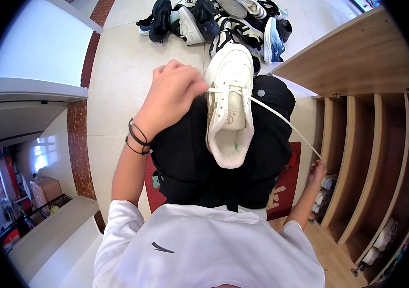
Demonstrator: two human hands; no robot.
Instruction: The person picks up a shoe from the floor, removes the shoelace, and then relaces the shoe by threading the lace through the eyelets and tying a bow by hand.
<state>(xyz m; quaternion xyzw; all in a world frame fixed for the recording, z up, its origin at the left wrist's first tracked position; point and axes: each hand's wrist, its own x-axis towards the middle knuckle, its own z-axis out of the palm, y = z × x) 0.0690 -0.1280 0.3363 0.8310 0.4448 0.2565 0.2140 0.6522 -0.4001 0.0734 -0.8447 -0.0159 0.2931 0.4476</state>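
A white sneaker (233, 62) rests on my lap over black trousers (180, 163), its toe pointing away from me and its opening toward me. My left hand (178, 91) is closed beside the shoe's left side, pinching a short stretch of white lace (215, 90). Out to the right, my right hand (317, 172) is closed on the far part of a long white lace (286, 121), which runs taut from the eyelets. The upper eyelets near the ankle show no lace through them.
A pile of shoes (204, 21) lies on the tiled floor ahead. At the right stands a wooden shoe cabinet (351, 158) with its door (343, 57) open and shoes inside. Beneath me is a red mat (288, 192). A white ledge (55, 230) is at the left.
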